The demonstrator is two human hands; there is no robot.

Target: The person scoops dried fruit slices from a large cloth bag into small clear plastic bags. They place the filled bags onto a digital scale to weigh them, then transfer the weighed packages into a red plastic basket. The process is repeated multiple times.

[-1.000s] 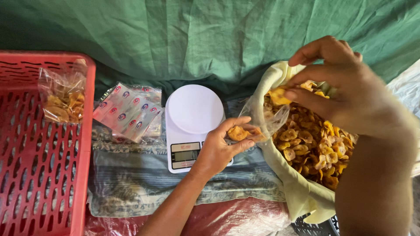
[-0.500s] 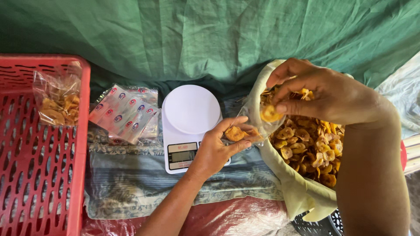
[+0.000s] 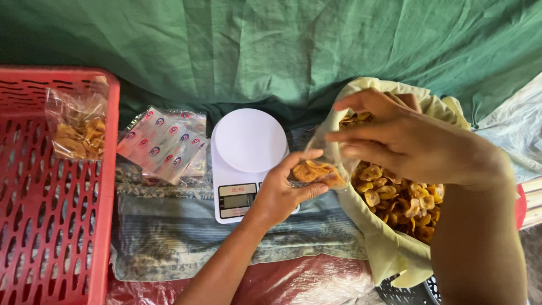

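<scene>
Holding a small clear bag point(image 3: 317, 172) with a few yellow chips in it, the left hand point(image 3: 280, 192) sits just in front of the white kitchen scale point(image 3: 247, 161). Its fingers curl around the bottom of the bag, so this hand is closed on it. The bag hangs between the scale and the big cloth sack point(image 3: 389, 248).

The right hand point(image 3: 395, 138) is just above the small bag, over the open top of the sack. Its fingers are pinched close together at the bag's top edge. I cannot tell if it has chips in its fingers.

The sack is pale yellow and full of round, golden chips point(image 3: 403, 200). It stands to the right of the scale.

Nothing lies on the round plate of the scale. To the left of it is a pile of small flat packets point(image 3: 164, 144) with red and blue marks. Further left is a red plastic crate point(image 3: 56, 226). One filled bag of chips point(image 3: 76, 124) leans in its back corner.

All of this rests on a striped cloth point(image 3: 169, 237), with a green sheet point(image 3: 271, 51) behind.
</scene>
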